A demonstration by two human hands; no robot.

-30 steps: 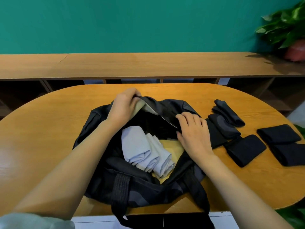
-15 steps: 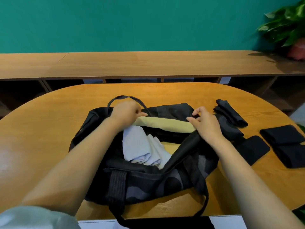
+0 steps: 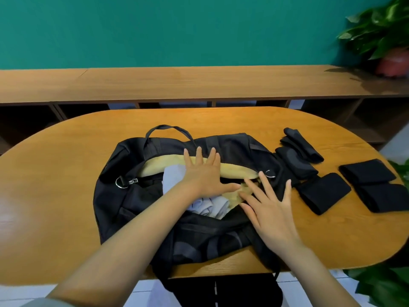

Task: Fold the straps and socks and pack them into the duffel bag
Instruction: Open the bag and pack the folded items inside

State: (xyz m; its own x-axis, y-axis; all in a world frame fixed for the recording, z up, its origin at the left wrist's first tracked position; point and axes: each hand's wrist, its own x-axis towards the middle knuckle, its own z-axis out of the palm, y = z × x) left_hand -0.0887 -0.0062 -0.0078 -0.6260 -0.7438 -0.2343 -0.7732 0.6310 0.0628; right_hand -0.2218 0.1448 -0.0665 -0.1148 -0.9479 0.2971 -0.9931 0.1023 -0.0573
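Flat left hand [image 3: 204,173] over duffel bag [image 3: 132,196] opening

Both hands have released the far rim of the duffel bag [image 3: 124,207]. The left hand [image 3: 202,173] now lies flat, fingers spread, across the grey rolls [image 3: 174,177] and yellow lining [image 3: 234,170]. The right hand [image 3: 269,209] is spread flat over the right end of the opening.

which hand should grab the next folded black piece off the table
Right: the right hand rests on the black fabric duffel bag, nearest the folded black pieces; the left hand is farther.
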